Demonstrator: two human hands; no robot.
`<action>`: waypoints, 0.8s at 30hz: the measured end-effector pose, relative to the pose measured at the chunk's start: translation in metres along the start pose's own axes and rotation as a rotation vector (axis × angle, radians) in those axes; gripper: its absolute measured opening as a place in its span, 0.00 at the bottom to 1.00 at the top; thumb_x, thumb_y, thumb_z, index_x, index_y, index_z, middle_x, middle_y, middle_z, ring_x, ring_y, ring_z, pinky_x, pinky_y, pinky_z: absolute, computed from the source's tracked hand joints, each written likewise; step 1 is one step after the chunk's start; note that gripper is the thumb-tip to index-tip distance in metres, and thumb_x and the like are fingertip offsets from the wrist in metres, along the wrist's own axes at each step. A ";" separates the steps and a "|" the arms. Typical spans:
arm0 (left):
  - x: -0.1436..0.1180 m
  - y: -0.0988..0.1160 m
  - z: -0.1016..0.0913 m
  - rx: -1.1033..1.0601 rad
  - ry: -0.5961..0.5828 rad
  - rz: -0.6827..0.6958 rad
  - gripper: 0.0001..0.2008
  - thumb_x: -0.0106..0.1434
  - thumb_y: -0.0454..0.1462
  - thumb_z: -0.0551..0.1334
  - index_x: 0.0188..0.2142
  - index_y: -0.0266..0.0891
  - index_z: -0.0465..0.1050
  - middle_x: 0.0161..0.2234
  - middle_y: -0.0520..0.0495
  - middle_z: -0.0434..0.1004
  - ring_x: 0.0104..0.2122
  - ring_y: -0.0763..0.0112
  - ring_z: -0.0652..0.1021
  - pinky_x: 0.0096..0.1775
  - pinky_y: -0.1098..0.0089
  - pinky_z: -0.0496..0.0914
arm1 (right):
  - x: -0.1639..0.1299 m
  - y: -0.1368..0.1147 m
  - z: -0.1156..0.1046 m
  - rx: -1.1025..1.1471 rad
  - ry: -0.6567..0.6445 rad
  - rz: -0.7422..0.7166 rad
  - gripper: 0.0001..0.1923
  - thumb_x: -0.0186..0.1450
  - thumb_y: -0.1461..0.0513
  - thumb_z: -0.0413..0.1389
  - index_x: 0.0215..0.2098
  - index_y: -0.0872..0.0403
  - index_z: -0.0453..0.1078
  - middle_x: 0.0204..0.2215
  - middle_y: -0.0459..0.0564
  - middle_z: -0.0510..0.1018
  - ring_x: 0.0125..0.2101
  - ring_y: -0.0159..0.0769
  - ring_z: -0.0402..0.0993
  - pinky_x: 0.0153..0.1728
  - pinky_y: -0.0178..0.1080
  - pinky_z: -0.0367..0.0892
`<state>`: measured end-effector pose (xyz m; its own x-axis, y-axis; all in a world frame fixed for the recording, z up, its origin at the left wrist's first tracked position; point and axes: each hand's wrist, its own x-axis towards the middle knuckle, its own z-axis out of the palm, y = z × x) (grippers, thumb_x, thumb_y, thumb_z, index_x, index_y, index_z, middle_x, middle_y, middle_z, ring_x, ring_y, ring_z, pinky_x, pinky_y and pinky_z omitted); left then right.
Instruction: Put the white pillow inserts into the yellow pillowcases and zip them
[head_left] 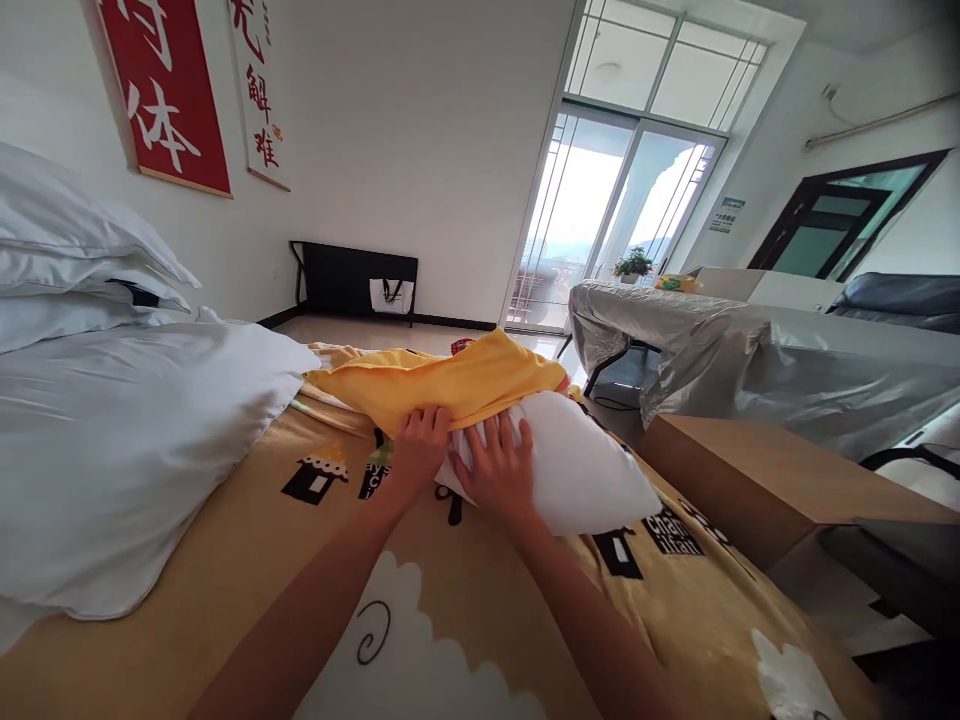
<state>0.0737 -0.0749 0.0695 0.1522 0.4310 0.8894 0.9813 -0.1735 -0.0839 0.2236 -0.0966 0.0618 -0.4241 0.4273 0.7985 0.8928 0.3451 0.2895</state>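
A white pillow (581, 465) lies on the patterned bed sheet, its left end reaching under the edge of a yellow pillowcase (442, 385). My left hand (424, 440) has its fingers curled over the near edge of the yellow cloth and grips it. Spread across the left part of the white pillow is my right hand (501, 462), fingers apart, their tips close to the edge of the cloth. How far the pillow reaches inside the case is hidden by the fabric.
White pillows (135, 420) are piled at the left on the tan sheet (300, 560). To the right stand a cardboard box (780, 470) and a table under silvery plastic (720, 350). Beyond the bed, a white bag (391, 297) leans on a black folded table (334, 275).
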 end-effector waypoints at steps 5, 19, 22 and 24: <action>0.005 0.006 0.001 -0.028 0.048 -0.035 0.06 0.61 0.29 0.55 0.31 0.39 0.68 0.28 0.45 0.71 0.29 0.62 0.71 0.30 0.65 0.60 | -0.035 -0.005 -0.001 -0.052 0.080 0.064 0.30 0.65 0.51 0.51 0.63 0.49 0.57 0.61 0.61 0.62 0.62 0.59 0.50 0.57 0.64 0.39; -0.025 -0.013 0.010 -0.120 -0.044 0.141 0.09 0.60 0.29 0.54 0.27 0.40 0.69 0.23 0.47 0.71 0.24 0.65 0.72 0.28 0.66 0.60 | -0.029 0.001 0.007 0.058 -0.019 -0.152 0.24 0.66 0.56 0.52 0.60 0.48 0.62 0.60 0.54 0.65 0.62 0.48 0.54 0.60 0.54 0.44; -0.035 -0.026 0.006 -0.136 -0.127 0.050 0.08 0.59 0.31 0.55 0.27 0.39 0.70 0.23 0.46 0.72 0.24 0.64 0.74 0.29 0.66 0.62 | -0.059 0.036 -0.009 0.083 0.056 -0.163 0.26 0.65 0.58 0.54 0.61 0.45 0.60 0.58 0.51 0.68 0.59 0.40 0.60 0.60 0.46 0.45; -0.042 -0.031 0.003 -0.170 -0.188 -0.032 0.06 0.57 0.32 0.56 0.28 0.39 0.71 0.24 0.46 0.73 0.26 0.64 0.75 0.30 0.67 0.64 | -0.080 0.069 -0.015 0.084 0.153 0.145 0.33 0.60 0.51 0.58 0.62 0.48 0.59 0.60 0.58 0.65 0.59 0.51 0.61 0.59 0.54 0.45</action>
<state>0.0373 -0.0848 0.0329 0.1563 0.5929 0.7899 0.9545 -0.2964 0.0336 0.3219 -0.1197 0.0257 -0.2588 0.3481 0.9010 0.9243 0.3602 0.1264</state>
